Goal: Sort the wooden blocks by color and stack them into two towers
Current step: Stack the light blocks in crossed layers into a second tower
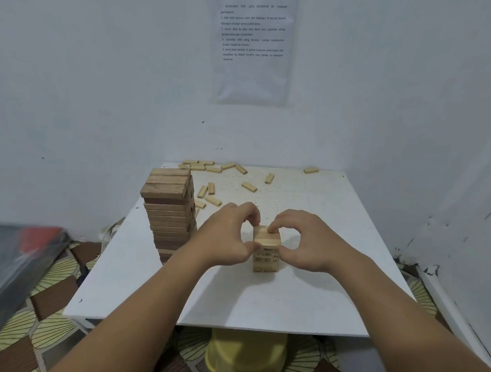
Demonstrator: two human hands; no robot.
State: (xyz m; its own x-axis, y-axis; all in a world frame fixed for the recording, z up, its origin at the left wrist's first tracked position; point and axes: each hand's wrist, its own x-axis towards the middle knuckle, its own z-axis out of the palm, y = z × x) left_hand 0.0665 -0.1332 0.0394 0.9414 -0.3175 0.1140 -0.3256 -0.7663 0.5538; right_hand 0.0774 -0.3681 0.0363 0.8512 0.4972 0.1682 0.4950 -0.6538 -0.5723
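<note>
With the left hand [227, 236], pinches the top layer [267, 236] of the pale tower [266, 261]: forefinger curled over the far left corner, thumb pressed to the near left side. With the right hand [307, 240], does the same from the other flank, forefinger tip resting on the upper face, thumb against the near right side. Both grips closed on the wood, not spread. Cannot tell whether squeezing hard or merely steadying.

Reads as the squaring step: nudging the freshly laid pale layer flush with the courses beneath. Only a few courses high, so well short of done.

Stands near the middle of the table [261, 300], somewhat toward the near edge. Just to the left, close to the left edge, rises the dark tower [169, 210], much taller, its upper blocks sitting slightly out of line. Scattered along the far edge and toward the far left corner, the loose pale blocks [248, 187], lying flat and well apart from both hands. No loose dark blocks to be seen, so probably finished on that side.

Next calls for releasing gently without dragging the layer, then reaching past the dark tower for a loose block, keeping the forearm clear of its uneven top. Then laying it crosswise on the course below.
</note>
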